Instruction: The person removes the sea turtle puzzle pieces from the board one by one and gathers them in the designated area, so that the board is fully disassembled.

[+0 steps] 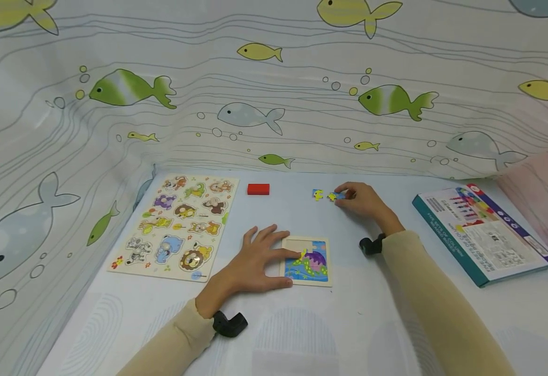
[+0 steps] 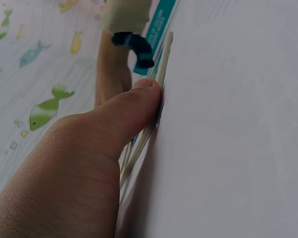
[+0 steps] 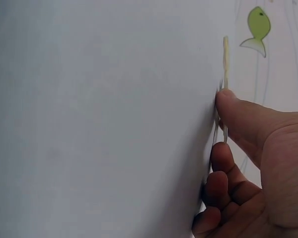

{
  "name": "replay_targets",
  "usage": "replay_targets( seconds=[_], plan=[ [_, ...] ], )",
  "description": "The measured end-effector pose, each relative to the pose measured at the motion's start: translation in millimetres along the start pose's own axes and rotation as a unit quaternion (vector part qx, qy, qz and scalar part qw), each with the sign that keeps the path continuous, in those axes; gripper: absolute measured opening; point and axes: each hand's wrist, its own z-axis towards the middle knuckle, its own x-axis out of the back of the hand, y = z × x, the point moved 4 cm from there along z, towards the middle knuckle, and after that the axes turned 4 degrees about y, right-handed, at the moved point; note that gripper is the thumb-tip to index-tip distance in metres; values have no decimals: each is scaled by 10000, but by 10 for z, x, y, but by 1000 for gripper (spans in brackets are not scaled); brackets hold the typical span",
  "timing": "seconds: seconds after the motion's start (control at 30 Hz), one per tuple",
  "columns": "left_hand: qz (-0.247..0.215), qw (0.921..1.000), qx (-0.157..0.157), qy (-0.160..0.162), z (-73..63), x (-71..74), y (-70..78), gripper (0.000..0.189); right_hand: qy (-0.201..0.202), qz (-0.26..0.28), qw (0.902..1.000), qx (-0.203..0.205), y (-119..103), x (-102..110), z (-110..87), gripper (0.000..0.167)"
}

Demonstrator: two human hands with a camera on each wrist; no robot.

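While the left hand steadies the small jigsaw tray on the tabletop, the right hand pinches a jigsaw piece beyond it, at about one o'clock (clock centred on the tray, head view). Left hand: relaxed and spread, thumb against the rim between seven and eight o'clock, index finger laid over the picture towards ten. Right hand: grasping, thumb opposed to the fingers. A second jigsaw piece lies just beside the first, near twelve o'clock. Pale bare patch inside the tray at eleven. Judgement on handling: step in hand looks like a pick-up. Pieces appear thin and flat, so best taken by opposite edges, lifted level, tabs clear of the fingertips, without nudging the neighbour. Tray probably light and apt to skid; light thumb pressure on the rim should suffice, with the index finger kept off the bare patch. Hard to make out: fingers cover part of the pinched piece, so its full outline, whether it is off the surface, and whether one piece or two sit in the grip cannot be told. Left wrist view gives the tray nearly edge-on, picture unreadable; right wrist view gives only thin edges past the thumb. Smaller lettering on the teal-sided box, between two and three o'clock, not legible.
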Motion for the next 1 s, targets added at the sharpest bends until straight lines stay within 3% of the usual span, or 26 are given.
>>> replay_targets(
  seconds=[0.3,1.0],
  plan=[
    [4,9999,-89,96,-3,6,9,57,23,-101,9999,136,31,-13,51,41],
    [16,10000,-32,52,3,-11,-6,57,19,-47,10000,-36,30,4,53,41]
  ],
)
